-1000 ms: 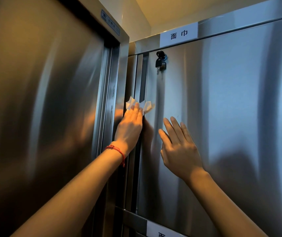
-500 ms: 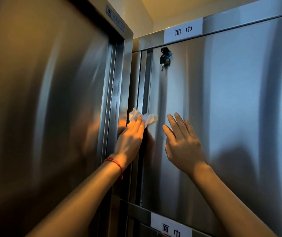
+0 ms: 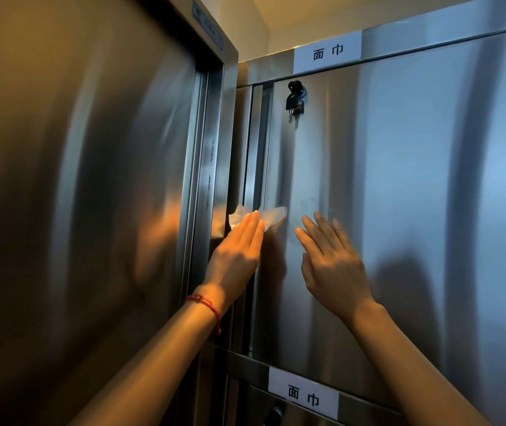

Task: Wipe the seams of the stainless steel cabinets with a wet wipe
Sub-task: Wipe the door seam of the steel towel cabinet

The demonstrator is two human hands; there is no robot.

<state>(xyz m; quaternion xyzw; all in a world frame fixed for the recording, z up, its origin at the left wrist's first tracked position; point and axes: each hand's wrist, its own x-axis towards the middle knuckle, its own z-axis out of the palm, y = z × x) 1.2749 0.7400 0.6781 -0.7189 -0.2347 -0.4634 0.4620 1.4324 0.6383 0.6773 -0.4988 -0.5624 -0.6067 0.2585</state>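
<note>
A white wet wipe (image 3: 271,216) is pressed against the vertical seam (image 3: 256,167) at the left edge of a stainless steel cabinet door (image 3: 399,210). My left hand (image 3: 236,253), a red string on its wrist, lies flat over the wipe with fingers straight and together, pinning it to the seam. My right hand (image 3: 331,265) rests flat on the door face just right of the wipe, fingers spread, holding nothing.
A black key (image 3: 294,101) hangs in the lock near the door's top left. White labels (image 3: 327,52) (image 3: 304,393) sit on the rails above and below the door. A tall steel panel (image 3: 76,195) stands close on the left, its frame edge beside the seam.
My left hand has slid the wipe downward along the seam. My right hand has kept its place on the door beside it.
</note>
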